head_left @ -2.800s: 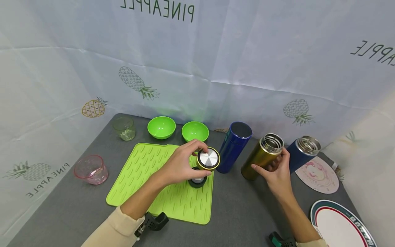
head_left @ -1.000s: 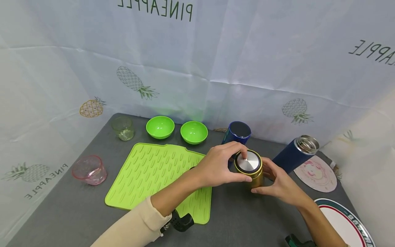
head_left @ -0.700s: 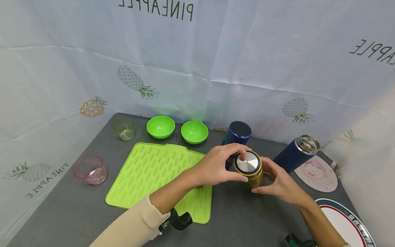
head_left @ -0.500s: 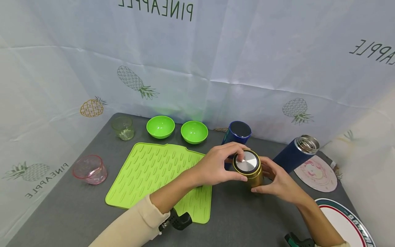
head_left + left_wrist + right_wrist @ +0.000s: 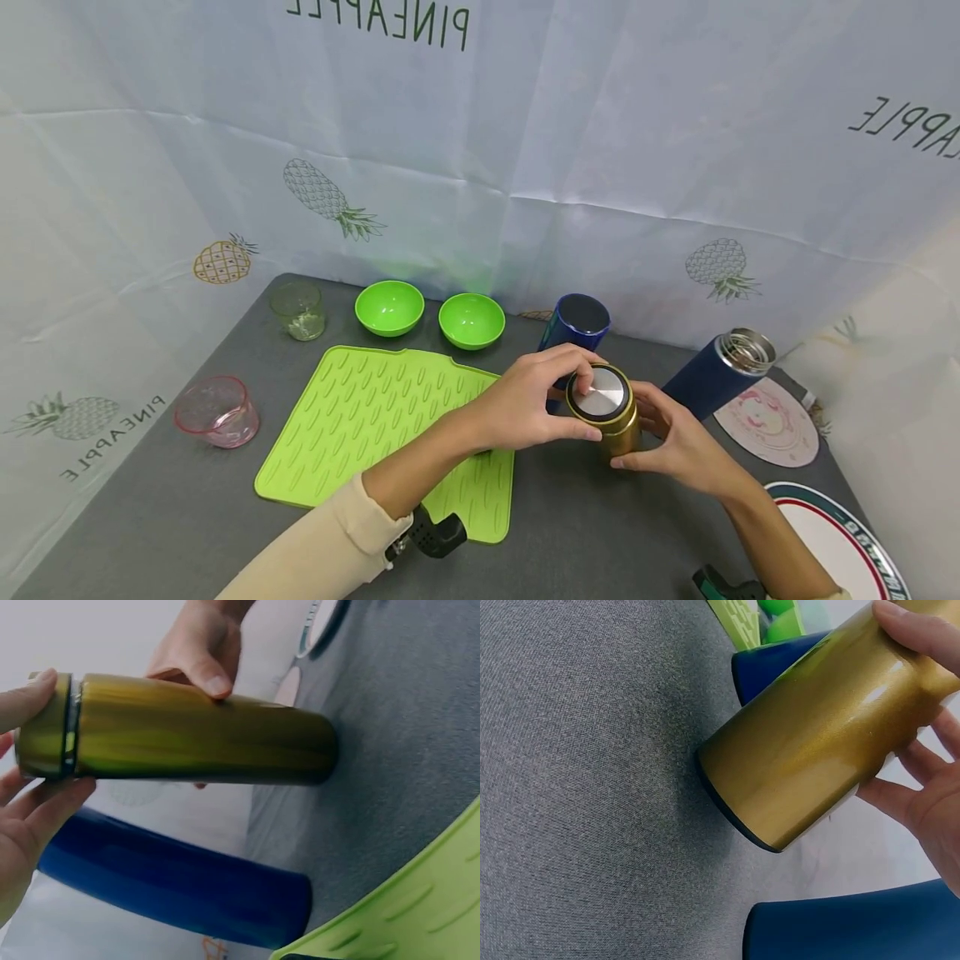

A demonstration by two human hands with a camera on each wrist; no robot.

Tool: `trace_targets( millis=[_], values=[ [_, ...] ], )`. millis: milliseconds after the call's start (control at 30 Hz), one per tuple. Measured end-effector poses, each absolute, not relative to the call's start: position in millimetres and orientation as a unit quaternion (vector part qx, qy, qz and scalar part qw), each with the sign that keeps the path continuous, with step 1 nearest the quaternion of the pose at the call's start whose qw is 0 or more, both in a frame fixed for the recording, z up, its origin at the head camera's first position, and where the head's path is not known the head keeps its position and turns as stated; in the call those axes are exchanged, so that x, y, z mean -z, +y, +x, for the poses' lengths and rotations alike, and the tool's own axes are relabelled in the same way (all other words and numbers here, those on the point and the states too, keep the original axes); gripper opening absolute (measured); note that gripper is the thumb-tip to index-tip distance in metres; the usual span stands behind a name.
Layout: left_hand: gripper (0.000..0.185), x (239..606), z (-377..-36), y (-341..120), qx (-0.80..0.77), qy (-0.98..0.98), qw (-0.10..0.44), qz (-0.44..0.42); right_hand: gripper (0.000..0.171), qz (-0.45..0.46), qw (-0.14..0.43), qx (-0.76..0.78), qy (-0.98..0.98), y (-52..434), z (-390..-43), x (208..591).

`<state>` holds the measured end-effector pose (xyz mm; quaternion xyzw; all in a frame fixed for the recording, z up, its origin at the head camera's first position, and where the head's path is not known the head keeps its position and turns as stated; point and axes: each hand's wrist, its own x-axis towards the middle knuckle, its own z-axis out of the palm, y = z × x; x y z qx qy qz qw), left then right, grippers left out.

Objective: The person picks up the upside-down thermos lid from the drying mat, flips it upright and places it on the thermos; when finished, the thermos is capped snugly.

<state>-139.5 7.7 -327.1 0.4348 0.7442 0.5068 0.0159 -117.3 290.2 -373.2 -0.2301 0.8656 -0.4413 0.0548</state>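
A gold thermos bottle (image 5: 621, 440) stands upright on the table, its base at the grey surface in both wrist views. Round its lid (image 5: 45, 731), my left hand (image 5: 528, 404) curls thumb and fingers, with one fingertip on the silver top. The lid sits on the bottle's mouth; a thin gap with a dark, shiny ring shows under it in the left wrist view. My right hand (image 5: 682, 450) grips the bottle's body from the right. Behind my left hand is a glossy blue tumbler (image 5: 573, 325), partly hidden. An open dark blue thermos (image 5: 708, 379) stands beyond my right hand.
A green ridged mat (image 5: 375, 417) lies left of the bottle; a small dark thing on it is mostly hidden by my left arm. Two green bowls (image 5: 390, 308) and two glasses (image 5: 217, 412) stand behind and left. Plates (image 5: 825, 542) lie at the right.
My left hand has brought the lid from over the mat onto the bottle. My right hand has drawn the bottle nearer. Over the last second, the left fingers have shifted slightly on the lid.
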Motion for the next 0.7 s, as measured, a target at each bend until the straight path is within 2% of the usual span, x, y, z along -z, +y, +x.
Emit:
trace_targets(
  millis=[100, 200, 433, 533, 700],
  values=[
    [0.037, 325, -141, 6, -0.511, 0.738, 0.049, 0.437, 0.082, -0.233, 0.055, 0.443, 0.864, 291, -117, 373],
    [0.038, 323, -141, 5, -0.49, 0.751, 0.05, 0.44, 0.082, -0.237, 0.054, 0.444, 0.863, 291, -117, 373],
    [0.055, 317, -132, 11, -0.398, 0.811, -0.046, 0.428, 0.082, -0.248, 0.058, 0.451, 0.856, 290, -117, 373],
    [0.059, 314, -131, 13, -0.367, 0.826, -0.067, 0.423, 0.082, -0.252, 0.06, 0.453, 0.853, 290, -117, 373],
    [0.061, 306, -134, 8, -0.365, 0.808, -0.023, 0.462, 0.082, -0.254, 0.061, 0.45, 0.854, 290, -117, 373]
  ],
)
